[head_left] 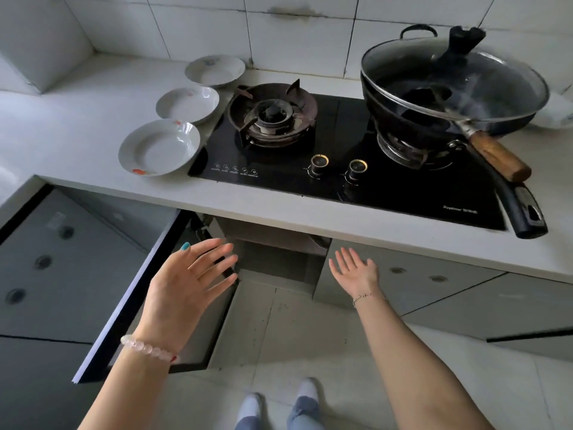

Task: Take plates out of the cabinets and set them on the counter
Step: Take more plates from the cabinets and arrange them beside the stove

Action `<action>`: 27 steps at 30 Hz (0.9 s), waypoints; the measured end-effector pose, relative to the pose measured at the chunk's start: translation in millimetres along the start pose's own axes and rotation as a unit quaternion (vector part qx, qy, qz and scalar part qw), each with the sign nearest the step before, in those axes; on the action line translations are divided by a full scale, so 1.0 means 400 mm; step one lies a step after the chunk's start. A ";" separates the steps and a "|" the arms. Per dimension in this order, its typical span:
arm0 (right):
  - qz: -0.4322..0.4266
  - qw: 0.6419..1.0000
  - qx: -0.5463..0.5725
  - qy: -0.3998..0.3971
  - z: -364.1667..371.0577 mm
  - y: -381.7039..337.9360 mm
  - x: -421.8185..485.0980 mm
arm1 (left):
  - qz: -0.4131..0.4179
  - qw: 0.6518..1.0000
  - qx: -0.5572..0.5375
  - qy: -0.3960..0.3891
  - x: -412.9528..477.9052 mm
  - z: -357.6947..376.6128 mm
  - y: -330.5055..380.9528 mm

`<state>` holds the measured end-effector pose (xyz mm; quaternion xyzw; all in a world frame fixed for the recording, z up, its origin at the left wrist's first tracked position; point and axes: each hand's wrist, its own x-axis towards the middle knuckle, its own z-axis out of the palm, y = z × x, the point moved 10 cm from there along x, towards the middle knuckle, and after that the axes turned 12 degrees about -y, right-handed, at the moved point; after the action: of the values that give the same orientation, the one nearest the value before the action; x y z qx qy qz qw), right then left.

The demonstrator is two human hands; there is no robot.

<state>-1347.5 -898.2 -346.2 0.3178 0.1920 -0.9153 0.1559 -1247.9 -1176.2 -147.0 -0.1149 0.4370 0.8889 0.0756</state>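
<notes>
Both hands hover empty before the open cabinet (276, 259): left hand (183, 283) and right hand (356, 271) with fingers spread, touching nothing; three plates (159, 147) sit in a row on the counter (77, 119) beside the stove (341, 150)

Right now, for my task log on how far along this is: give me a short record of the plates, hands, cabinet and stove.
plates: three in a row on the counter, left of the stove: near plate, middle plate, far plate
left hand: open, holds nothing, in front of the door
right hand: open, holds nothing, beside the cabinet opening
door: swung open, on the left
wok: on the right burner, under a glass lid
</notes>
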 end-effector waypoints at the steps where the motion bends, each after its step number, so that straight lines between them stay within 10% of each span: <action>1: -0.004 1.000 0.018 -0.012 0.017 -0.003 0.009 | 0.000 1.000 -0.007 0.006 -0.004 -0.001 -0.006; 27: -0.034 0.993 -0.039 0.103 -0.216 0.041 -0.230 | -0.056 0.998 -0.038 -0.006 -0.054 -0.009 -0.068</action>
<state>-1226.9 -858.6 -353.9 0.3976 0.2536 -0.8741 0.1163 -1220.2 -1163.2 -163.8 -0.1362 0.3956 0.8999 0.1233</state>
